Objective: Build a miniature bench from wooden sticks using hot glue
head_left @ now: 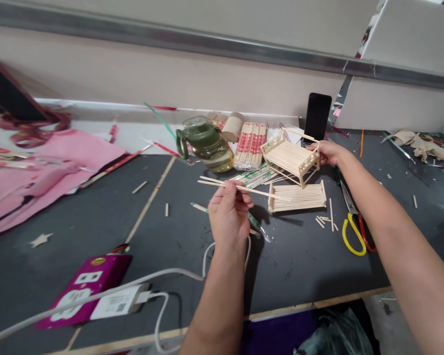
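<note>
Left hand [229, 214]: I see it nearly closed, thumb pressed against curled fingers, pinching two thin wooden sticks [257, 191]. They lie close together and stick out both sides of the grip; the right-hand ends reach over the low stick rack [298, 197], which sits on the dark table [185, 266] just right of this hand.

Right hand [327, 153]: farther out, fingers drawn in and touching the upper right corner of the stick-built frame [290, 155]. Fingertips partly hidden there; I cannot tell whether they pinch it or only rest on it. The frame has a slatted deck, railed ends and legs, and stands tilted in my view, left of this hand and beyond the rack.

Beyond the left hand: a green-lidded jug [207, 145] with pale liquid, and to its right a pack of red-printed wrapped chopsticks [249, 145]. Just beyond the right hand, a dark phone [317, 117], upright. On the near side of the right hand, by the forearm: scissors [354, 234] with one yellow and one red handle loop, short stick offcuts [321, 220] to their left. Left of the left forearm, nearer me: a magenta box [87, 286], a white cable [159, 272] running across it. Far left of that hand, pink cloth [59, 172].
</note>
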`<control>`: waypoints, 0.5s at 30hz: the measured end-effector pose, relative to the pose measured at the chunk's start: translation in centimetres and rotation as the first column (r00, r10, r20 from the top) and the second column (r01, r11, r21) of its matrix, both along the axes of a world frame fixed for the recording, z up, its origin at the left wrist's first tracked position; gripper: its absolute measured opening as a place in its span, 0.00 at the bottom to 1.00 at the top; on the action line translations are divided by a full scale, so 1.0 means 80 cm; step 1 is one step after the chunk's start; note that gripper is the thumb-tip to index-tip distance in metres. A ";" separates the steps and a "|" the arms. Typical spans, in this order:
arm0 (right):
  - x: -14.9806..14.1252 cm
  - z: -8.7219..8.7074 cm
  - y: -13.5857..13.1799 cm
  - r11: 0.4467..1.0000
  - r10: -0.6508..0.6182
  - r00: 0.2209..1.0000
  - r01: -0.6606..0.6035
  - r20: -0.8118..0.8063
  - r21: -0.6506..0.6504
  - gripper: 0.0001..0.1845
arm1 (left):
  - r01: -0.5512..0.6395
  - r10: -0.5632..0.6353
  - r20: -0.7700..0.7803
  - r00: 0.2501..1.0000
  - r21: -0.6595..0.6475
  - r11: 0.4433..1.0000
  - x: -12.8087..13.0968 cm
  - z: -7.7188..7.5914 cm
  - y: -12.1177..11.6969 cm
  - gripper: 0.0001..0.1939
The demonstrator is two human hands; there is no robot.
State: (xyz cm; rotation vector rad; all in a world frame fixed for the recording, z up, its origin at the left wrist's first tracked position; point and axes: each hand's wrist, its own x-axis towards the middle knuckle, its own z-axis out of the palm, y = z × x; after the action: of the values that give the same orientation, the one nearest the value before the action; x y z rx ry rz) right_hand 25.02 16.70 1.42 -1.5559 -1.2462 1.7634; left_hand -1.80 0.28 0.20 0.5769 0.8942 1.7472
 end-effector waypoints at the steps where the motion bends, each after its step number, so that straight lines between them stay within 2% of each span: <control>1: 0.001 0.002 -0.001 1.000 -0.024 0.999 0.023 0.041 0.021 0.19 | 0.000 0.000 0.001 1.000 0.000 1.000 0.000 0.000 0.000 0.23; 6: 0.005 0.020 -0.016 0.990 -0.105 0.978 0.085 0.181 0.111 0.17 | 0.008 -0.008 0.007 1.000 0.002 1.000 0.001 0.001 -0.002 0.23; 11: 0.011 0.046 -0.041 0.950 -0.213 0.922 0.119 0.322 0.287 0.28 | 0.022 -0.022 0.013 1.000 0.006 1.000 0.003 0.004 -0.003 0.22; 15: 0.016 0.061 -0.070 0.933 -0.247 0.871 0.094 0.425 0.348 0.34 | 0.017 -0.017 0.021 1.000 0.007 1.000 0.004 0.005 -0.003 0.23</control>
State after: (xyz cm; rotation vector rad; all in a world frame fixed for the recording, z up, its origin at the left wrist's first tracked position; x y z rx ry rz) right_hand 26.27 11.12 6.29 -1.8812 -1.4646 1.0386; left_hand -1.50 0.01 0.63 0.5688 0.8666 1.7385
